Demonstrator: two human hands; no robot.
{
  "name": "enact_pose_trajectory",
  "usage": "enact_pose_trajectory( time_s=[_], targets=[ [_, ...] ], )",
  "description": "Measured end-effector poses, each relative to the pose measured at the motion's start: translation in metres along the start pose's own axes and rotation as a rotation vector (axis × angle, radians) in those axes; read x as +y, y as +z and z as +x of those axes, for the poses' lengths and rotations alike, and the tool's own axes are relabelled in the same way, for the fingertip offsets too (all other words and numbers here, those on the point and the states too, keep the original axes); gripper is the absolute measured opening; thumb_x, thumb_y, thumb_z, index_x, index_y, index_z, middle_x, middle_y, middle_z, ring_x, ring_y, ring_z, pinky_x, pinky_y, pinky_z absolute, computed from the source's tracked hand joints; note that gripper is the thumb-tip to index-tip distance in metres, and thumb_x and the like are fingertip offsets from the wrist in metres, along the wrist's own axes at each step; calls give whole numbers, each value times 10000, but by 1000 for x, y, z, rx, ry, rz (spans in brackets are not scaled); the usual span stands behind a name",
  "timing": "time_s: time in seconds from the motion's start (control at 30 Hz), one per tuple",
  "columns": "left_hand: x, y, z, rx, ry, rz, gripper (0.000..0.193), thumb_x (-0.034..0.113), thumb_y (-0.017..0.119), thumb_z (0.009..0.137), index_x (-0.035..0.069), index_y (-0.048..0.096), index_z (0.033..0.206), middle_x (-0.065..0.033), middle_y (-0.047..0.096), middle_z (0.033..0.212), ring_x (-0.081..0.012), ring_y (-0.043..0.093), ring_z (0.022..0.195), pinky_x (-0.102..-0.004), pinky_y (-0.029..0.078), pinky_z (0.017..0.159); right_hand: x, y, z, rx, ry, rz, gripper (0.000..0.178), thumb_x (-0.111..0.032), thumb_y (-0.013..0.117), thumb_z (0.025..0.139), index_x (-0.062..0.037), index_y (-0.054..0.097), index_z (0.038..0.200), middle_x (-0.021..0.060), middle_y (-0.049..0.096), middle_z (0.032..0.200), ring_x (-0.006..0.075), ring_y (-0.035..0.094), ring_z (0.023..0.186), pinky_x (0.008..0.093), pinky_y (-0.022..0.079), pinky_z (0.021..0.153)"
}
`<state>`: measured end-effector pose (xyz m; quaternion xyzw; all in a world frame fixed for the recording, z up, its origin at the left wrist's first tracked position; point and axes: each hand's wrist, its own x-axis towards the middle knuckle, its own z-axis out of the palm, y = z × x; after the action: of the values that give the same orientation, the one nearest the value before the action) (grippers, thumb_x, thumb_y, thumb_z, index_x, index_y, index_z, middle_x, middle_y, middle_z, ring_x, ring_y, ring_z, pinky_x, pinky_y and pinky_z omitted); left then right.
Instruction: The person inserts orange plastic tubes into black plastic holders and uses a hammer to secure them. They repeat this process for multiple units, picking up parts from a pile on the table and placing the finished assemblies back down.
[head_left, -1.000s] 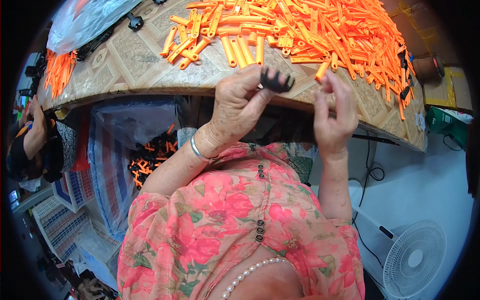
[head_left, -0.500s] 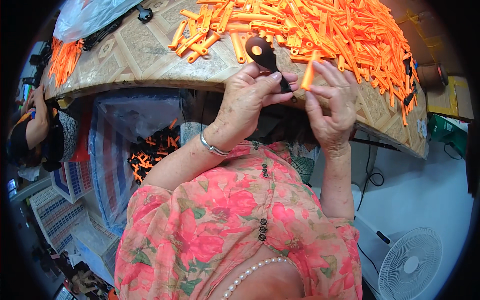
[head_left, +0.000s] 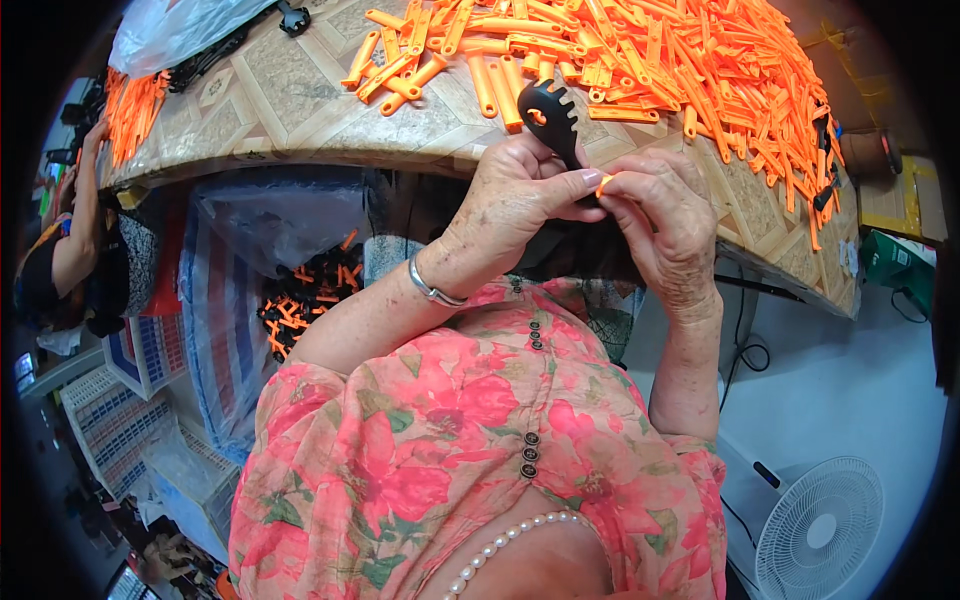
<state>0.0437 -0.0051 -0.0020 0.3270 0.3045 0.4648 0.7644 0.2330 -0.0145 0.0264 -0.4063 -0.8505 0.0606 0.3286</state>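
Observation:
My left hand [head_left: 525, 195] is closed round the neck of a black pasta server head [head_left: 546, 112], toothed along one side and with a hole in its middle. The head points up and away, over the table's near edge. Against the left fingertips, my right hand [head_left: 665, 215] pinches an orange plastic handle [head_left: 605, 184]. Only a small end of that handle shows; the rest is hidden by the right fingers. Whether the neck sits inside the handle cannot be seen.
Loose orange handles [head_left: 680, 60] are heaped on the patterned table [head_left: 290, 95]. Below its edge, a lined striped bag [head_left: 215, 300] holds black and orange pieces. A white fan [head_left: 822, 530] stands at lower right. At far left another person's arm [head_left: 80, 230] reaches up.
My right hand has brought the orange handle left to the pasta server's neck, and the hands now meet. The black head has turned, showing its teeth more sideways.

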Motion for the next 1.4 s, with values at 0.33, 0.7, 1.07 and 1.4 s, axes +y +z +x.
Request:
enact_pose_trajectory(
  time_s=[0.33, 0.7, 1.07, 1.4],
  targets=[
    [-4, -4, 4, 52, 47, -79, 293, 231, 581, 1007, -10, 657, 1154, -113, 683, 1139, -160, 669, 1035, -276, 556, 916, -5, 17, -29, 273, 520, 615, 109, 2, 654, 910, 3, 664, 1018, 55, 652, 1014, 121, 627, 931, 256, 523, 779],
    [29, -10, -5, -271, 60, 304, 428, 37, 659, 901, -60, 561, 1306, -160, 645, 1212, -213, 665, 1061, -272, 576, 873, -12, -3, -36, 169, 477, 1005, 102, 59, 617, 912, 27, 674, 990, 96, 669, 1061, 109, 629, 875, 221, 491, 714],
    [68, -2, -4, -729, 88, 1265, 354, 191, 736, 853, -9, 659, 1135, -165, 707, 917, -290, 695, 850, -388, 542, 772, -21, -15, -24, -174, 380, 604, 103, 57, 652, 855, 25, 669, 952, 101, 690, 939, 151, 664, 850, 270, 527, 730],
    [24, -12, -16, -423, 180, 1142, 218, 176, 667, 917, -27, 659, 996, -136, 636, 715, -204, 624, 642, -334, 504, 620, -13, -3, -31, -18, 154, 255, 301, 19, 758, 766, -43, 704, 1056, 90, 660, 935, 212, 666, 837, 310, 542, 716]
  ],
)
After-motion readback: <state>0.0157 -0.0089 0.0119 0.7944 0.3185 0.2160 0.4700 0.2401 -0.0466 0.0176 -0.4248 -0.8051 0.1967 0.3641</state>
